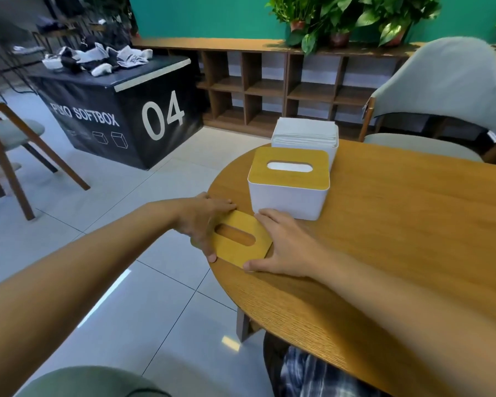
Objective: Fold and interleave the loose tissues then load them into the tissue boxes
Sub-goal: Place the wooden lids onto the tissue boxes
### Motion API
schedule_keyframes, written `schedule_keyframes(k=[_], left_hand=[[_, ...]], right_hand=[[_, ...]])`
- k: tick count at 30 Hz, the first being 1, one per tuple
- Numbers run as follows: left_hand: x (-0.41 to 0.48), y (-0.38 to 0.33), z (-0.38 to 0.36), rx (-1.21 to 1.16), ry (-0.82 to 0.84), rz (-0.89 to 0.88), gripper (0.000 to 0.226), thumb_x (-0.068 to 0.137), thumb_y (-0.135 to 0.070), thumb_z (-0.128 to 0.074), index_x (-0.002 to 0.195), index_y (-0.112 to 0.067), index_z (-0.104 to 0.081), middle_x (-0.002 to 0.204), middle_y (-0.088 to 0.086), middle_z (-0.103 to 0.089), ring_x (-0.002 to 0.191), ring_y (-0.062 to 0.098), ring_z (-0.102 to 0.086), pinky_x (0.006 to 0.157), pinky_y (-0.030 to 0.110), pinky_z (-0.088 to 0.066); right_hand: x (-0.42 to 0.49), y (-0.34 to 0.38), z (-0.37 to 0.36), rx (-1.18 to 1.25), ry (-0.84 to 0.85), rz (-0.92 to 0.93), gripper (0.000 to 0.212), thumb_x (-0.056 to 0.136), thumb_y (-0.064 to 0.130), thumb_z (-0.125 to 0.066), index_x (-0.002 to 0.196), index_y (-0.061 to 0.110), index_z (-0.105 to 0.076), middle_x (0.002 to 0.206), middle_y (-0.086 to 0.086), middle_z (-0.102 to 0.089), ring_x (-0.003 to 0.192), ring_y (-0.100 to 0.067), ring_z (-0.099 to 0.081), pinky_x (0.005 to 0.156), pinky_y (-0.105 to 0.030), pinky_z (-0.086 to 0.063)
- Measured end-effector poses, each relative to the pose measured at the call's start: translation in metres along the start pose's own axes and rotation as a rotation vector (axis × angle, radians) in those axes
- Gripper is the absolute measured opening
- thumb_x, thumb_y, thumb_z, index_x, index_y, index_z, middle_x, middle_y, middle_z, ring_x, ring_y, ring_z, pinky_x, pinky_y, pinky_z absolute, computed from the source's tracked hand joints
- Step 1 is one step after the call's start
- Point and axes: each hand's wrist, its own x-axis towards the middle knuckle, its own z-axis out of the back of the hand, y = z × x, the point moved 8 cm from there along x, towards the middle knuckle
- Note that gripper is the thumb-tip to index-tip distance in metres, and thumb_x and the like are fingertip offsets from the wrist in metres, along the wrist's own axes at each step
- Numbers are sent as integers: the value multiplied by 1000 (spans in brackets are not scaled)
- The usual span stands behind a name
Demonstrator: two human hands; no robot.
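Observation:
A loose wooden lid (pixel 251 230) with an oval slot lies at the left edge of the round wooden table (pixel 398 239). My left hand (pixel 204 222) grips its left side and my right hand (pixel 287 245) grips its right side. Just behind it stands a white tissue box (pixel 288 196) with its wooden slotted lid on. Behind that box is a second white box (pixel 334 147) without a lid, filled to the top with stacked white tissues (pixel 304 133).
A grey upholstered chair (pixel 441 93) stands at the table's far right. A low wooden shelf unit (pixel 269 84) with potted plants lines the green wall. A black "04" softbox case (pixel 121 104) sits on the tiled floor to the left, beside another chair (pixel 9 138).

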Motion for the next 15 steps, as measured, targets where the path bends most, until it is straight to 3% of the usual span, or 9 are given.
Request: schedule_keyframes(k=[4,8,12,15], left_hand=[[-5,-5,4,18,-85,-42,132,62,-61,-94,165,-26,-18,164,-4,-26,149,26,-29,120,44,-35],[-16,-16,-1,-90,-169,-101,128,55,-67,-94,159,-26,-32,150,-6,-38,135,21,-45,110,41,-48],[-34,-28,0,-102,-213,-125,127,49,-81,-86,153,-29,-35,142,-9,-39,129,17,-46,105,38,-52],[-50,-40,19,-95,-269,-133,130,43,-89,-78,152,-31,-36,143,-12,-38,132,15,-45,107,40,-50]], right_hand=[[-3,-5,-6,16,75,-55,124,65,85,-68,158,18,-22,161,4,-25,146,-17,-24,120,-39,-29],[-12,-4,-7,25,83,-31,121,64,83,-71,155,17,-28,154,6,-28,142,-15,-27,117,-38,-35],[-28,0,6,32,93,11,111,65,78,-73,151,19,-36,147,7,-30,136,-12,-29,113,-39,-38],[-41,1,31,30,65,47,112,67,78,-72,155,20,-32,145,10,-30,135,-9,-28,114,-35,-35]])
